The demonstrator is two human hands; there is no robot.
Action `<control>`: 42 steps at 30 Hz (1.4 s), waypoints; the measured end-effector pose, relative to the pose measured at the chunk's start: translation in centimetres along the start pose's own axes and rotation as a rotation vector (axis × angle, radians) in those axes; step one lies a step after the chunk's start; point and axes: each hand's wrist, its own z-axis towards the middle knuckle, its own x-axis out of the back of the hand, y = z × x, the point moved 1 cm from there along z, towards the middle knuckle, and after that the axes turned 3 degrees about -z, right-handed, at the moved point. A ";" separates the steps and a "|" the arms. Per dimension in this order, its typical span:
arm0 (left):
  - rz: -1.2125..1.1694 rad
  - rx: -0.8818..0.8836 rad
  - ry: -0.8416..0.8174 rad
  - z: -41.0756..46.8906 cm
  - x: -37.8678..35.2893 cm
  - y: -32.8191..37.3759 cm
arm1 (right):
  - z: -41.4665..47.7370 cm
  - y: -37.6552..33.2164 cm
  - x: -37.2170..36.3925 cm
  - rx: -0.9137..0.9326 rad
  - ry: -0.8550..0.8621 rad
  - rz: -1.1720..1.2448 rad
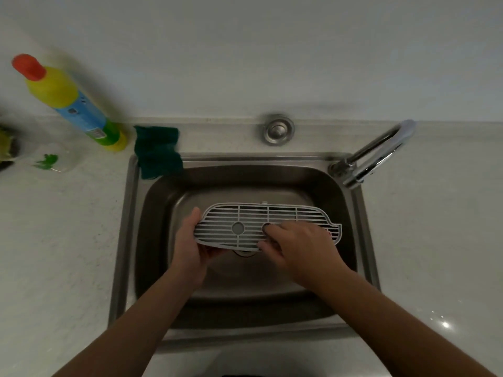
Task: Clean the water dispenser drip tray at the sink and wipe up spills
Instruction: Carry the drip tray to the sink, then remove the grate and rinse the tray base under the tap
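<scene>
Grate [238, 227] of slotted grey plastic, gripped over steel sink [128, 227].

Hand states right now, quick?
Left hand: holding the grate by its left end.
Right hand: pinching the grate's near edge.

A pale speckled countertop [68, 240] runs along the wall, with a steel sink [272, 158] set into its middle. From the sink, a yellow bottle [73, 104] with a red cap stands at 10 o'clock, and a clear plastic bag [49, 161] lies near it at 9. A green cloth [158, 151] drapes over the sink's rim at 11, a round metal knob [278, 130] sits at 12, and the tap [373, 145] rises at 2.
</scene>
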 end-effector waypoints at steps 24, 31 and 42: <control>-0.103 0.087 0.102 -0.6 0.8 -2.1 | -3.3 6.1 3.8 -0.070 -0.155 -0.123; -0.139 -0.021 0.185 -3.4 1.0 -3.0 | -8.6 14.4 1.1 -0.329 -0.104 -0.154; 0.057 -0.270 0.310 -6.7 -0.4 -3.9 | -14.3 22.8 -4.5 -0.561 0.033 -0.184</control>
